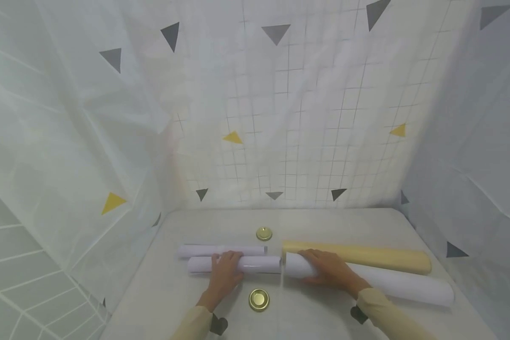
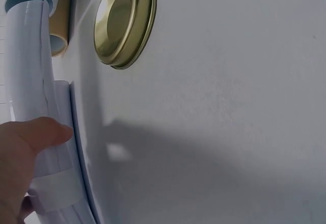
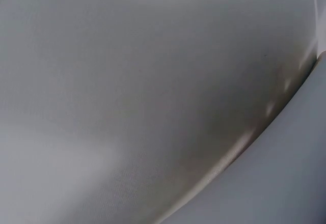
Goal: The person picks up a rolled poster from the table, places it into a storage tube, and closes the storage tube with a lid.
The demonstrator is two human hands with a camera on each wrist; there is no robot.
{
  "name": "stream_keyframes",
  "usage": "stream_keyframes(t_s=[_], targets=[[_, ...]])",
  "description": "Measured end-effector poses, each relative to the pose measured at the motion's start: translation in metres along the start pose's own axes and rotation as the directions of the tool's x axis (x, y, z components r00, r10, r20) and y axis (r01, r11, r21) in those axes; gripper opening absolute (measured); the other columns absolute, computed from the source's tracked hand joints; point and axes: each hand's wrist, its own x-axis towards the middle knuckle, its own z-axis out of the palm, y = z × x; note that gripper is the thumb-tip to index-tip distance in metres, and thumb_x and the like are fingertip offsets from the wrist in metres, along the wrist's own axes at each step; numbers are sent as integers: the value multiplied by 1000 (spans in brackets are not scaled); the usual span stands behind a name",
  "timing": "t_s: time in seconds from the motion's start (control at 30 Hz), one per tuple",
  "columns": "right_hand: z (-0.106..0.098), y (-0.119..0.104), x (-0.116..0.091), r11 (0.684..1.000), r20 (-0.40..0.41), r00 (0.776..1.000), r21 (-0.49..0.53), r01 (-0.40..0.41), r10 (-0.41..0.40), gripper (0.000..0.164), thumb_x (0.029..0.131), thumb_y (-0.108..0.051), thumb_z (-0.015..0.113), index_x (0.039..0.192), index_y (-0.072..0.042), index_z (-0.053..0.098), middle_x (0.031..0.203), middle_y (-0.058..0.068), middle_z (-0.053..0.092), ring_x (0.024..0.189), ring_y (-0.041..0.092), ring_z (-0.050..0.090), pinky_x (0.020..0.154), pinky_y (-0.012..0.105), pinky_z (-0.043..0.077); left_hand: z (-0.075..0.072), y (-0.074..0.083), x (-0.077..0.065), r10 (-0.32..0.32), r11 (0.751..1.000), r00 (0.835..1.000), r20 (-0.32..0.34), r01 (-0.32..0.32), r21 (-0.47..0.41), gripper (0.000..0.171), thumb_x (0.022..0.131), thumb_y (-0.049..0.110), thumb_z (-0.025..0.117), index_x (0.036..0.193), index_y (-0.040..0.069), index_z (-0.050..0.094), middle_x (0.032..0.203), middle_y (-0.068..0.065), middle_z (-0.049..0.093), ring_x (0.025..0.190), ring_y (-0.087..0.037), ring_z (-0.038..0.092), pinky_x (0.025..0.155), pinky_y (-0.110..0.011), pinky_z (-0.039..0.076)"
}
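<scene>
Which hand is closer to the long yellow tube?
Right. The right hand holds the large white roll just in front of the long yellow tube; the left hand is farther left, holding a smaller glossy white roll.

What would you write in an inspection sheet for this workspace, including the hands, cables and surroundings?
Surface: white table, rounded far corners.
Work items: near short white roll, far short white roll, large white roll, yellow roll, all lying down.
Clutter: far gold jar lid, near gold jar lid.
Hands: left hand grips the near short white roll; right hand holds the large white roll.
Cables: nothing seen.
Surroundings: triangle-printed white sheeting.
</scene>
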Motion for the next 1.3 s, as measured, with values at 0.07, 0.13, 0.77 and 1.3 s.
stream_keyframes(t_s=[0.07,0.13,0.77,1.3], targets=[[1,0,0,1000,-2,1000,-9,3,-3,78,75,-50,86,138,-14,59,114,-1,73,93,15,71,77,34,60,1,0,0,12,1000,1000,-6,-12,-4,51,72,19,87,118,13,65,114,-5,72,108,-25,64,99,-54,41],[2,-1,0,1000,-12,1000,-10,15,-15,78,74,-50,86,138,-14,59,114,-1,73,93,14,71,77,34,60,2,1,-1,28,1000,999,-17,-29,-11,52,72,19,87,119,13,66,114,-5,72,109,-25,65,98,-54,42],[8,-7,9,997,-54,996,3,78,-78,78,73,-50,87,137,-14,60,112,-4,72,92,11,70,78,31,60,8,13,-1,110,994,994,-14,-110,25,55,75,25,85,128,21,67,113,-1,71,108,-21,64,96,-50,40],[10,-9,10,999,-29,998,-4,52,-52,78,75,-53,85,137,-14,59,113,-3,72,95,12,70,79,34,60,11,15,-4,107,990,994,-30,-103,94,70,69,27,89,131,10,61,124,-5,69,117,-23,63,99,-52,41]])
